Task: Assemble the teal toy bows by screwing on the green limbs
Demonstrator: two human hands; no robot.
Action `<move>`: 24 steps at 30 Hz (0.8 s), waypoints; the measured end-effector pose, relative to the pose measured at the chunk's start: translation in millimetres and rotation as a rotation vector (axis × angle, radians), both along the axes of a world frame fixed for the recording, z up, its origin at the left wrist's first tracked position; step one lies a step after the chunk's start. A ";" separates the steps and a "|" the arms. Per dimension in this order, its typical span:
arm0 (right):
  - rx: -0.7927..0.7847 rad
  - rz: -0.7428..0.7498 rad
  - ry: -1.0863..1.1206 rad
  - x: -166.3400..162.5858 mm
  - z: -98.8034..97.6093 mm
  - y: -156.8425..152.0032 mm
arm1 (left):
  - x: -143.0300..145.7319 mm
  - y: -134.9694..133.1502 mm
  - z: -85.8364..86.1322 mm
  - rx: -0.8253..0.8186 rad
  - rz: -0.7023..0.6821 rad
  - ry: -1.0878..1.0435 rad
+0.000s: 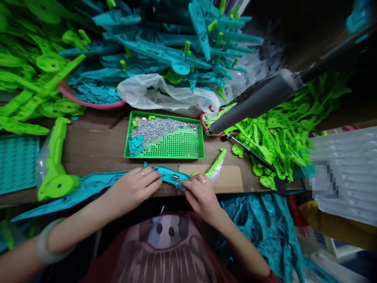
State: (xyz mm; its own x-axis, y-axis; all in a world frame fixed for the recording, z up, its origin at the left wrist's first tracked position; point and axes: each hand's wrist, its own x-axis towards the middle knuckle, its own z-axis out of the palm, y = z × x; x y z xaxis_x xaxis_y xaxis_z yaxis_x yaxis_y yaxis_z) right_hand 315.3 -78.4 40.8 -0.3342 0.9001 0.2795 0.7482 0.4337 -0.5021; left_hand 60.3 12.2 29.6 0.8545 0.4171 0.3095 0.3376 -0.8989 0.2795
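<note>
A long blue plastic shell [100, 180] lies along the table's front edge, its pointed end reaching out to the left. My left hand [138, 184] is closed over its middle, fingers wrapped on the near rim. At the shell's right part, a small dark-and-silver component [176, 177] with thin wires sits inside the hollow. Beside it, my right hand [202, 196] is pinched closed by the wires; what lies between its fingertips is too small to make out. A bright green curved part [216, 163] with clear film rests just beyond my right hand.
A green perforated tray [176, 143] with many screws and blue pieces stands ahead. A screwdriver-like tool [251, 153] hangs or lies at right, below a grey cylinder [253, 102]. Green part piles [277, 133], blue shells [165, 51] and a pink basin [91, 104] surround the table.
</note>
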 end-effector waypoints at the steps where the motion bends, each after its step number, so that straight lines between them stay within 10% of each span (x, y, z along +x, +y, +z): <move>1: -0.038 0.000 0.079 1.3 0.6 1.3 | 2.7 3.0 0.9 -0.014 -0.003 0.005; 5: -0.070 -0.108 0.229 5.5 0.0 5.8 | 13.3 10.5 2.9 -0.023 0.087 0.021; 16: 0.009 -0.335 -0.208 13.8 11.9 21.3 | 6.5 -2.9 2.7 0.045 0.007 0.075; 24: 0.169 0.110 -0.251 -28.4 22.3 24.4 | 12.4 5.8 -4.1 -0.056 0.080 -0.065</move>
State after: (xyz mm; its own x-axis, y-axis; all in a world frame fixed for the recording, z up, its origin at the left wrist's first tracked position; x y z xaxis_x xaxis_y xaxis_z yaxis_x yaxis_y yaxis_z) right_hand 286.9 -54.1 63.1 -0.5041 0.8027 0.3187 0.7836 0.5802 -0.2219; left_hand 72.7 18.0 25.4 0.7965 0.5016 0.3376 0.3874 -0.8521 0.3519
